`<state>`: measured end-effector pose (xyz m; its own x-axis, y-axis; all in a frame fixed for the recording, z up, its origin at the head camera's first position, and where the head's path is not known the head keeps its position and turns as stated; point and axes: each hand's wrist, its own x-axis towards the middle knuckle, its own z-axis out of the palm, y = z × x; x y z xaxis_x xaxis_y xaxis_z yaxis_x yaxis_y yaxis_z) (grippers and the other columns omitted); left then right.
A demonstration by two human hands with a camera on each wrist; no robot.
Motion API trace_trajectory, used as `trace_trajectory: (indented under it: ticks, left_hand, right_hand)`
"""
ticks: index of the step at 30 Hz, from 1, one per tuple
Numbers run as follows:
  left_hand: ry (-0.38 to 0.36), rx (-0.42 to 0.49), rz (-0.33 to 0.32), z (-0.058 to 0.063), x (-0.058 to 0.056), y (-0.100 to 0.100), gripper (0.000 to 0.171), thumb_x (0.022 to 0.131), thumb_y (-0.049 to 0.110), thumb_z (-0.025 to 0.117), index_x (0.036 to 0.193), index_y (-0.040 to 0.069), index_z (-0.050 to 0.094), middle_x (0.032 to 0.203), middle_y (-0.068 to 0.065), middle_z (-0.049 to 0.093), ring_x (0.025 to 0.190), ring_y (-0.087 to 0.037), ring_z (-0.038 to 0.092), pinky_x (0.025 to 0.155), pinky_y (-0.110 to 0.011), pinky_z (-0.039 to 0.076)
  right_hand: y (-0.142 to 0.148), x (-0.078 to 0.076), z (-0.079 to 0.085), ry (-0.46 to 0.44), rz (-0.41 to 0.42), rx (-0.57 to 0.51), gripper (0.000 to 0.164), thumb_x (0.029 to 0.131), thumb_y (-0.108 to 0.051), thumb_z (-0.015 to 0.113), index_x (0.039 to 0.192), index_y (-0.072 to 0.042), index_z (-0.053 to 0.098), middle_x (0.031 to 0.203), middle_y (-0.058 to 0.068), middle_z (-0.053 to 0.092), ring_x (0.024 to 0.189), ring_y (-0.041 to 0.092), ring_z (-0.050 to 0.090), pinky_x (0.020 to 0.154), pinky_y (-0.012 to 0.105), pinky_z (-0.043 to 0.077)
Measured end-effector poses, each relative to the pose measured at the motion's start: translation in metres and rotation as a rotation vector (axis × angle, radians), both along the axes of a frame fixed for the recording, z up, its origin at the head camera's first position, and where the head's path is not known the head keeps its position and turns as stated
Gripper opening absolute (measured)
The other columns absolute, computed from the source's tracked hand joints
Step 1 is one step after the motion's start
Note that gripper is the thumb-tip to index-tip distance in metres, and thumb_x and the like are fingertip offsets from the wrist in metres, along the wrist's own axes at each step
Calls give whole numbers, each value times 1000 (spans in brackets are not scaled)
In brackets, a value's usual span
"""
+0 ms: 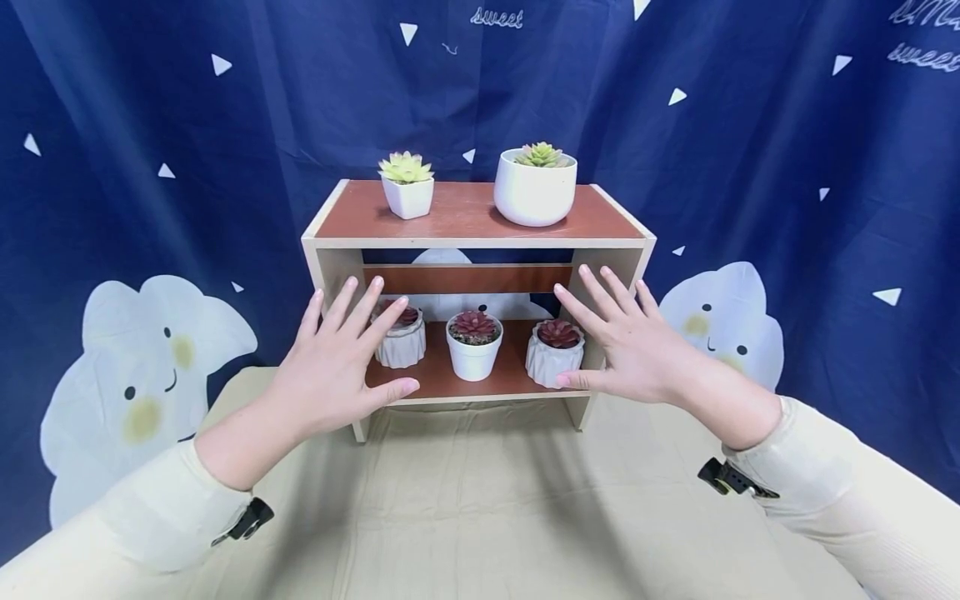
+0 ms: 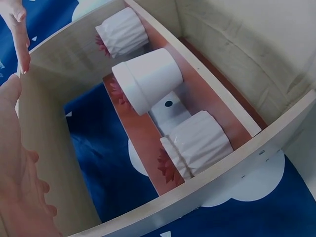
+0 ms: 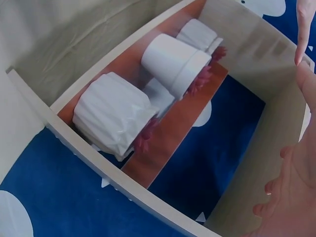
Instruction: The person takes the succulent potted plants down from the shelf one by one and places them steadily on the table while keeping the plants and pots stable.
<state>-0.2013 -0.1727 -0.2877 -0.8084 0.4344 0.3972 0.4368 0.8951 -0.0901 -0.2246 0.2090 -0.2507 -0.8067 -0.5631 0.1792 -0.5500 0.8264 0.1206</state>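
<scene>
Two spread hands flank a shelf of potted plants.
With the clock centred on the middle pot point(image 1: 474, 360) in the head view, the left hand point(image 1: 324, 367) is at 9 o'clock and the right hand point(image 1: 641, 348) at 3, both with fingers straight and fanned, gripping nothing. The left pot point(image 1: 405, 350), at 9, lies partly behind the left fingers; the right pot point(image 1: 551, 364), at 3, just beyond the right thumb's tip. The wrist views show both hands apart from these pots. All three stand upright on the lower board point(image 1: 442, 385) of the shelf point(image 1: 480, 243), each bearing a red plant. On top, a small pot point(image 1: 408, 200) sits at 11 and a round pot point(image 1: 534, 193) at 1, both with green plants. Behind hangs a blue curtain point(image 1: 258, 208).
</scene>
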Motion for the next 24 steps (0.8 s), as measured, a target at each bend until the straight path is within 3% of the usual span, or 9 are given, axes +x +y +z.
trace_trajectory:
  ticks: [24]
  left_hand:
    - [60, 14, 18, 11, -6, -1, 96, 86, 78, 47, 161, 22, 22, 167, -12, 11, 153, -37, 3, 119, -61, -1]
  right_hand:
    - [4, -1, 13, 3, -26, -32, 99, 89, -70, 54, 162, -25, 6, 168, 12, -8, 153, 36, -9, 116, 66, 1]
